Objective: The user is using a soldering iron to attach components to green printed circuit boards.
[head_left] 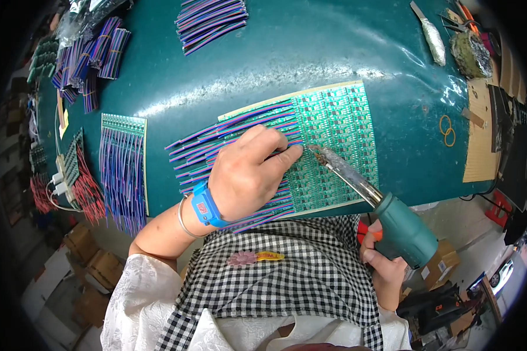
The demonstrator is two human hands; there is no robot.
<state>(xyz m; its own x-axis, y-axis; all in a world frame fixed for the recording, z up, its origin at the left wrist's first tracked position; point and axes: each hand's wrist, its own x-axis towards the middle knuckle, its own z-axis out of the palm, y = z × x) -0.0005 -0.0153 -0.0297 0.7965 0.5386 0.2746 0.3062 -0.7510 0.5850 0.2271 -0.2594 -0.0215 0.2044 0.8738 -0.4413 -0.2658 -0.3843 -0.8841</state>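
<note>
A green sheet of small circuit boards (333, 117) lies on the table in front of me. Rows of blue, purple and black ribbon wires (234, 130) run leftward from its middle. My left hand (249, 169), wearing a blue wristband, rests over these wires, thumb and forefinger pinched at a wire end on the boards. My right hand (383, 257) is wrapped round the green handle of a pistol-shaped soldering iron (407, 231). Its long metal barrel points up and left, the dark tip close beside my left fingertips. Whether the tip touches the board I cannot tell.
A wired board panel (123, 124) lies to the left, with red-wired boards (82, 169) and a white power strip (60, 181) beyond. Wire bundles (211, 23) lie at the back. Rubber bands (446, 130), a foil-wrapped tool (433, 41) and cardboard (480, 140) are right.
</note>
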